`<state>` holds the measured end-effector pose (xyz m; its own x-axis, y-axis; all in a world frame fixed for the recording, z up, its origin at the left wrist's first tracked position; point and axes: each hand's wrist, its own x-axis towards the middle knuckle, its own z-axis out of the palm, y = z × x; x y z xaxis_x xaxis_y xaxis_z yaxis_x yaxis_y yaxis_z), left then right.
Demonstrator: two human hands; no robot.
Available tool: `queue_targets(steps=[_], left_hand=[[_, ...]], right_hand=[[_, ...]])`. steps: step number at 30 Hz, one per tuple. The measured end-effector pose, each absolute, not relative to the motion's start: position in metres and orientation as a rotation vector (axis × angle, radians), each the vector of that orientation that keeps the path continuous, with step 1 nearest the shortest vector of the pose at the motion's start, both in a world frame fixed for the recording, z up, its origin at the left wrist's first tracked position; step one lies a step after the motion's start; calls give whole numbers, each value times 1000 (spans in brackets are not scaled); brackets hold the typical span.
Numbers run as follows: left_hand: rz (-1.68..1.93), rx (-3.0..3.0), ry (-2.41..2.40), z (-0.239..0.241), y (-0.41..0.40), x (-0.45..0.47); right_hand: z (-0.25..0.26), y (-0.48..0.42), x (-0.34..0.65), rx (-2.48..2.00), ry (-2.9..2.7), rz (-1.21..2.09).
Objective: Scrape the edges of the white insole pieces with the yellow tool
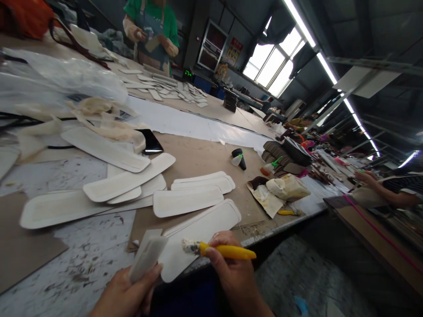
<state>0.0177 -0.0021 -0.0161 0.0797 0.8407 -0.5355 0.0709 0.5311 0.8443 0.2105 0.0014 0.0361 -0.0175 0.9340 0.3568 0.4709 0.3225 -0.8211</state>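
Observation:
My right hand (231,268) grips a yellow-handled brush (231,251); its bristles are clotted with whitish stuff and lie over a white rounded strip (176,259) near the table edge. In my left hand (132,286) is a small stack of pale, translucent strips (148,251), held upright, with the thumb across its lower end. Whether the bristles touch the white strip I cannot tell. Just beyond, more white rounded pieces (188,201) lie overlapping on brown board, and longer ones (128,178) are piled to the left.
A glue-smeared pouch (287,187) and a second yellow brush (287,212) lie at the right edge. Small bottles (236,159), stacked dark pieces (284,156), a phone (152,141) and plastic wrap (62,79) stand farther off. A person in green (152,35) works across the table.

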Motion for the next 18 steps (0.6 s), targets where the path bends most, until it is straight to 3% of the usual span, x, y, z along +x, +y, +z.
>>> queue_targets(steps=[3, 5, 9, 14, 18], left_hand=[[712, 864, 1348, -12, -1, 16], [717, 841, 1338, -9, 0, 15], [723, 804, 1337, -7, 1, 14], [708, 824, 1366, -4, 1, 15], [743, 804, 1378, -2, 0, 16]], right_hand=[[30, 2, 198, -1357, -1398, 983], [25, 5, 198, -1403, -1347, 1055], [25, 7, 203, -1445, -1439, 883], [24, 4, 197, -1406, -1438, 973], [17, 12, 212, -1440, -1643, 626]])
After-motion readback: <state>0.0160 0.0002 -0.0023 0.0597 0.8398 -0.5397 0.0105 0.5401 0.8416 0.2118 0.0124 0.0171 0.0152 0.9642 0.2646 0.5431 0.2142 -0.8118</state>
